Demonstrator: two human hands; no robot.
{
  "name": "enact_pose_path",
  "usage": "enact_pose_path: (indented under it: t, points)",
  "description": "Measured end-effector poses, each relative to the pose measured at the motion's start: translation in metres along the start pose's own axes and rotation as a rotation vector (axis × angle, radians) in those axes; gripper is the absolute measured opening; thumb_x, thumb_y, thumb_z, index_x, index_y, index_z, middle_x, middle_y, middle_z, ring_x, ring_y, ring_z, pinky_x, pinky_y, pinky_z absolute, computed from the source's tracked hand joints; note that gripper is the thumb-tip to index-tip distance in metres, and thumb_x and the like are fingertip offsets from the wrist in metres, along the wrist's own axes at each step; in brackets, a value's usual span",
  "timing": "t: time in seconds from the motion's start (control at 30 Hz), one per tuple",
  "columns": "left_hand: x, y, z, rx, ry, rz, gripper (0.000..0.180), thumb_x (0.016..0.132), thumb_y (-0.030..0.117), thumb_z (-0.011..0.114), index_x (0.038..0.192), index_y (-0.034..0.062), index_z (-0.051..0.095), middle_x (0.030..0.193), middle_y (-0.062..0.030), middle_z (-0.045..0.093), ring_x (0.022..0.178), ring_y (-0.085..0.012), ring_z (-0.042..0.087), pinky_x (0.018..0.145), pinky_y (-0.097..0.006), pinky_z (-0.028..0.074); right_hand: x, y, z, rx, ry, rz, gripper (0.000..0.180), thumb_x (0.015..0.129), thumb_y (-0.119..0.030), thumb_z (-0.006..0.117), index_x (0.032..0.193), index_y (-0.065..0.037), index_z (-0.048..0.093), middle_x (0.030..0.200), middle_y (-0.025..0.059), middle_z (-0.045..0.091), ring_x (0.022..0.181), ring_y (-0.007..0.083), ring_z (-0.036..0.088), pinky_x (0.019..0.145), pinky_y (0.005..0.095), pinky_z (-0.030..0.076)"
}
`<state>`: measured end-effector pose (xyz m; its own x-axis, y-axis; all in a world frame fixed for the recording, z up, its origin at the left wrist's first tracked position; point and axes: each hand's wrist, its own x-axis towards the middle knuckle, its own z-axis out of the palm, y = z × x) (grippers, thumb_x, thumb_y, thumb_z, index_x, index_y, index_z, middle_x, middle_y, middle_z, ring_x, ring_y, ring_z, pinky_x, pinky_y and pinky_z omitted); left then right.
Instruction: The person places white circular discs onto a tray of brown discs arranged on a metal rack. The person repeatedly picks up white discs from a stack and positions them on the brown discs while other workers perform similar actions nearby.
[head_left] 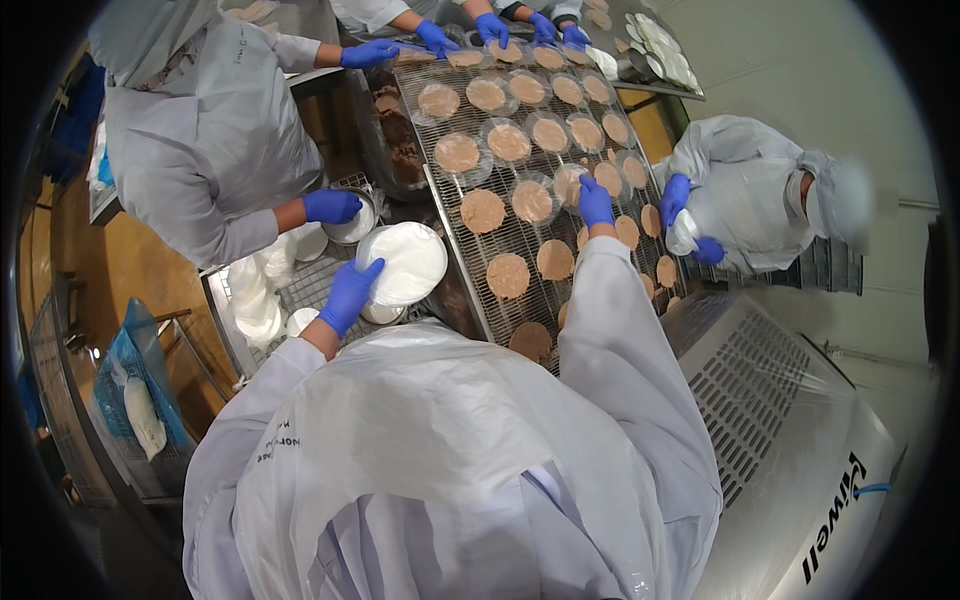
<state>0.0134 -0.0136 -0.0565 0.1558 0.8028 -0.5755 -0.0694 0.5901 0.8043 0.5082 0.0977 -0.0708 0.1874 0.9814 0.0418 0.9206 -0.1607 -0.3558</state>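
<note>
Grasping a stack (408, 265) of white sheets by its near edge, the left hand (350, 293) is just beside the left edge of the belt (480, 243). Over the middle of the belt, the right hand (595, 203) has its fingertips at a sheet-covered patty (567, 184); whether they pinch the sheet or only press on it, I cannot tell. Both hands wear blue gloves.

Round brown patties (508, 275) lie in rows along the belt's wire mesh. Those at its far end mostly have thin see-through sheets on them, whose rims show around the meat; several at its near end are bare.

Left of the belt, loose white sheets (255, 305) lie heaped on a wire rack (318, 278), and a bin (398, 130) of brown meat is against the belt's far left side. A co-worker (215, 130) at the belt's left has one gloved hand at a round bowl (350, 225). Right of the belt, another co-worker (750, 195) holds a white bundle (683, 233). More gloved hands (491, 28) work across its far end. A slotted metal machine (755, 400) is at its near right.
</note>
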Motion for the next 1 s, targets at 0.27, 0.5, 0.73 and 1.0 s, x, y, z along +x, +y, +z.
enact_pose_path:
  t: [0.27, 0.5, 0.73, 1.0]
  points:
    - [-0.003, -0.011, 0.001, -0.036, 0.103, 0.046, 0.041, 0.079, 0.026, 0.063, 0.104, -0.0053, 0.055, 0.087, -0.0099, 0.062, 0.073, -0.0150, 0.058, 0.066, -0.027, 0.046, -0.015, -0.042, 0.042, 0.302, 0.110, 0.159, 0.020, 0.072, -0.003, 0.052, 0.089, -0.004, 0.064, 0.090, 0.0206, 0.061, 0.086, 0.0290, 0.059, 0.076, 0.0344, 0.045]
    - [-0.004, 0.013, 0.013, 0.026, -0.053, -0.034, 0.045, 0.082, 0.027, 0.060, 0.112, -0.0051, 0.051, 0.101, -0.0099, 0.058, 0.089, -0.0156, 0.056, 0.075, -0.027, 0.045, -0.073, -0.069, -0.003, 0.226, 0.226, 0.222, 0.015, 0.070, -0.001, 0.050, 0.072, -0.004, 0.064, 0.076, 0.0171, 0.062, 0.074, 0.0284, 0.060, 0.070, 0.0352, 0.046]
    - [0.009, 0.014, 0.024, -0.074, -0.015, 0.085, 0.037, 0.081, 0.026, 0.062, 0.104, -0.0026, 0.057, 0.084, -0.0054, 0.061, 0.066, -0.0099, 0.054, 0.055, -0.024, 0.044, -0.048, -0.072, -0.036, 0.260, 0.060, 0.250, 0.018, 0.072, -0.003, 0.050, 0.078, -0.005, 0.067, 0.078, 0.0175, 0.063, 0.076, 0.0301, 0.060, 0.072, 0.0361, 0.047]
    - [-0.001, 0.021, 0.016, -0.073, -0.003, 0.081, 0.039, 0.083, 0.023, 0.059, 0.111, -0.0037, 0.052, 0.099, -0.0090, 0.058, 0.084, -0.0143, 0.055, 0.073, -0.027, 0.044, -0.082, -0.205, 0.008, 0.633, -0.257, 0.039, 0.039, 0.073, -0.025, 0.066, 0.104, -0.002, 0.060, 0.092, 0.0130, 0.062, 0.083, 0.0243, 0.059, 0.074, 0.0326, 0.047]
